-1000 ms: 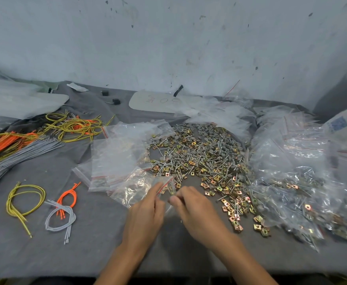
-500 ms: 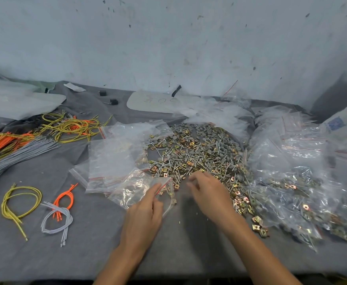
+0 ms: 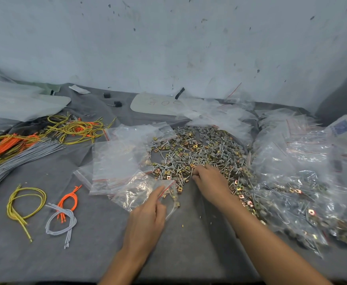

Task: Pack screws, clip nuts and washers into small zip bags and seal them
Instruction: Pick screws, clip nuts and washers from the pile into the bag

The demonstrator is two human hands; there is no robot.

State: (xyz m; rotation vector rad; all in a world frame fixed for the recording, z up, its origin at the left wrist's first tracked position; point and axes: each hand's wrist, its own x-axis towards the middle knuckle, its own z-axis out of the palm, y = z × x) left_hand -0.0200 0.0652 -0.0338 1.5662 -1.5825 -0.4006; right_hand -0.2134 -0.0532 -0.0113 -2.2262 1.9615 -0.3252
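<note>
Wire bundles [image 3: 14, 149] crowd the worktop's [image 3: 98, 254] left edge, with small wire loops [image 3: 24, 202] nearer the front. Bare cloth runs along the front edge, under both forearms. Just left of centre lies a stack of empty bags [image 3: 115, 161]. The left hand [image 3: 145, 221] pinches the mouth of one zip bag [image 3: 139, 192] lying against that stack. The right hand [image 3: 209, 179] curls its fingers into the near rim of the pile of screws, clip nuts and washers [image 3: 199, 153]; whether it grips any cannot be told. Filled bags [image 3: 292, 192] heap along the right edge.

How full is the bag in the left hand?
Nearly empty: only a few clip nuts show through the bag the left hand holds.
</note>
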